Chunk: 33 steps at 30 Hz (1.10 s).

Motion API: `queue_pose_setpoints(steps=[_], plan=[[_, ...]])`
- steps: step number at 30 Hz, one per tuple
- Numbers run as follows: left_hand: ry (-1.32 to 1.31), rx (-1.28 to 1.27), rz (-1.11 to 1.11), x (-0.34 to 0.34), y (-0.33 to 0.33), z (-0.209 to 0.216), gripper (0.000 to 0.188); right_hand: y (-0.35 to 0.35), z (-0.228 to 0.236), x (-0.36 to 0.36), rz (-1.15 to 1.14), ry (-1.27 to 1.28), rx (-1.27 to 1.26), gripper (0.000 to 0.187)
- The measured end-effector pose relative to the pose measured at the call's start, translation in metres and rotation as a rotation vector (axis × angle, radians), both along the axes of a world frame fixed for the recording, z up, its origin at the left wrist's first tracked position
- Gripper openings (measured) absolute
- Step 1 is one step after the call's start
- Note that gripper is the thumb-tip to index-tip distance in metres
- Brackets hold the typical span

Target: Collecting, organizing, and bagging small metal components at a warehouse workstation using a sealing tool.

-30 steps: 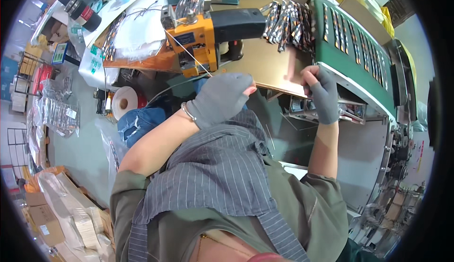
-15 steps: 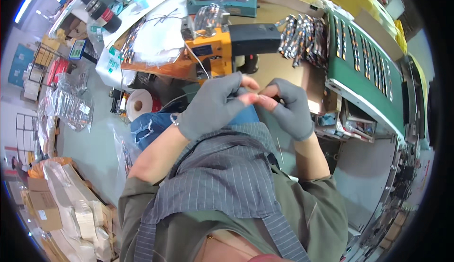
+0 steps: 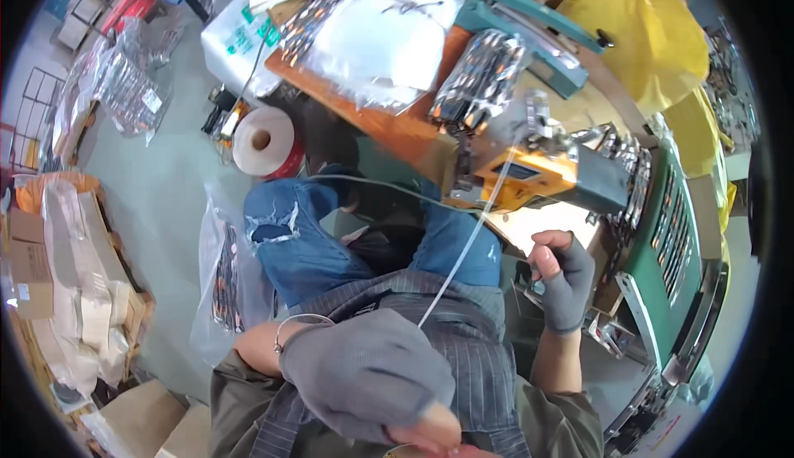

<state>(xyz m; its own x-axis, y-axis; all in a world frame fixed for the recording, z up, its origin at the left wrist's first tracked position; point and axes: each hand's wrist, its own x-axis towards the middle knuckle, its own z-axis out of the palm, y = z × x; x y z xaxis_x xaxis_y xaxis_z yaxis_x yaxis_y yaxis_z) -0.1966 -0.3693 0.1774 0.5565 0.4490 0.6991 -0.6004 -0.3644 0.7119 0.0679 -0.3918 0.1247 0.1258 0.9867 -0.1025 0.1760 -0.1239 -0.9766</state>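
Observation:
My left hand, in a grey fingerless glove, is raised close to my chest with its fingers bent together; what they hold is hidden. A narrow white strip runs straight from the orange and black machine and disappears at the edge of this glove. My right hand, also gloved, hovers right of my lap below the machine. Its fingers are loosely curled and apart, with nothing visible between them. Beside the machine lies a bundle of slender black, silver and orange pieces.
A white and red roll stands left of my knees. A green conveyor belt carrying slender pieces is at the right. Yellow sacks and a teal sealer lie at the back. Cartons are at the left.
My hands have separated: the left has come back toward my chest, the right has moved right and down. The view has shifted, placing the machine further right. The white strip now stretches toward me.

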Motion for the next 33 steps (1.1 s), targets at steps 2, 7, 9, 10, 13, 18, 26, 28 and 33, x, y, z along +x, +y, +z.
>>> queue_pose_setpoints(steps=[2, 7, 9, 10, 13, 18, 26, 28, 33], plan=[[0.026, -0.011, 0.003, -0.008, 0.018, 0.013, 0.010, 0.013, -0.003, -0.009, 0.028, -0.018, -0.041, 0.019], [-0.304, -0.456, 0.277, -0.005, -0.005, -0.020, 0.012, 0.034, -0.003, -0.029, 0.104, -0.040, -0.079, 0.018], [0.073, -0.021, -0.078, -0.028, 0.031, -0.025, 0.014, 0.036, -0.007, -0.030, 0.097, -0.044, -0.106, 0.018], [0.068, -0.029, -0.088, -0.024, 0.035, -0.028, 0.014, 0.035, -0.010, -0.029, 0.103, -0.041, -0.114, 0.018], [0.361, -0.333, 0.288, -0.009, 0.032, -0.036, 0.006, 0.030, -0.006, -0.035, 0.093, -0.041, -0.185, 0.022], [0.581, -0.395, 0.543, 0.017, 0.038, -0.079, 0.006, 0.024, -0.022, -0.037, 0.266, 0.138, -0.059, 0.038], [0.672, -0.271, 0.643, 0.024, 0.035, -0.083, 0.003, 0.032, -0.021, -0.049, 0.290, -0.195, 0.198, 0.005], [0.640, -0.219, 0.708, 0.027, 0.038, -0.089, 0.004, 0.036, -0.030, -0.047, 0.329, -0.230, 0.237, 0.005], [0.701, 0.133, 1.014, 0.031, 0.072, -0.127, 0.007, 0.056, -0.070, -0.038, 0.104, -0.638, 0.291, 0.017]])
